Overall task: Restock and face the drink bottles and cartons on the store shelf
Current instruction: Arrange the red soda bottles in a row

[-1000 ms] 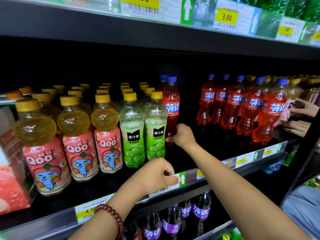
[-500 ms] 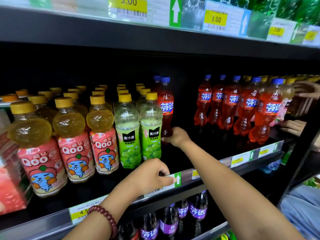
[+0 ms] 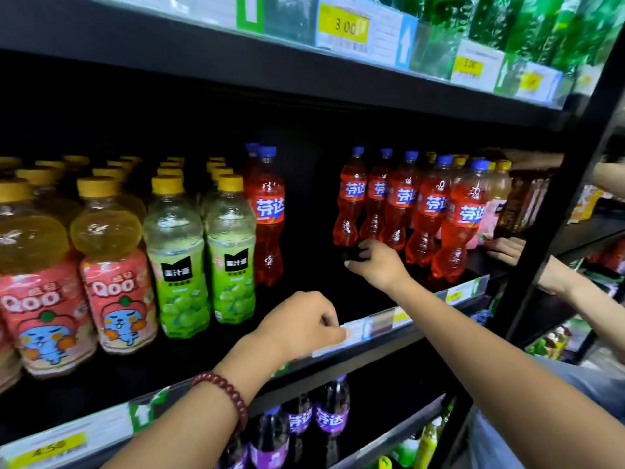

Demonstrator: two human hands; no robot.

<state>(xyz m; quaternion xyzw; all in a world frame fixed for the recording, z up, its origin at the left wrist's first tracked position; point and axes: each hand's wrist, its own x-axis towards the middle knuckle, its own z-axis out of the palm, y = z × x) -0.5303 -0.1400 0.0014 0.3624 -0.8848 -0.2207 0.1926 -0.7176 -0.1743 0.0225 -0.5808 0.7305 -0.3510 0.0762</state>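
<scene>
Red soda bottles with blue caps [image 3: 436,211] stand in a row on the right of the middle shelf. One more red soda bottle [image 3: 267,211] stands alone beside the green grape juice bottles [image 3: 230,252]. Between them is a dark gap. My right hand [image 3: 377,264] is at the foot of the leftmost bottle of the row [image 3: 350,198], fingers curled and thumb by its base; whether it grips the bottle is unclear. My left hand [image 3: 301,328], a bead bracelet on its wrist, grips the shelf's price rail [image 3: 382,324].
Yellow-capped Qoo bottles [image 3: 115,265] fill the shelf's left. Purple soda bottles [image 3: 331,414] stand on the shelf below, green bottles on the shelf above [image 3: 527,25]. Another person's hand [image 3: 507,250] reaches into the shelf's right end by a black upright post [image 3: 554,211].
My right hand has left the base of the lone red bottle and moved right to the foot of the red row. The view has shifted right. My left hand stays on the rail.
</scene>
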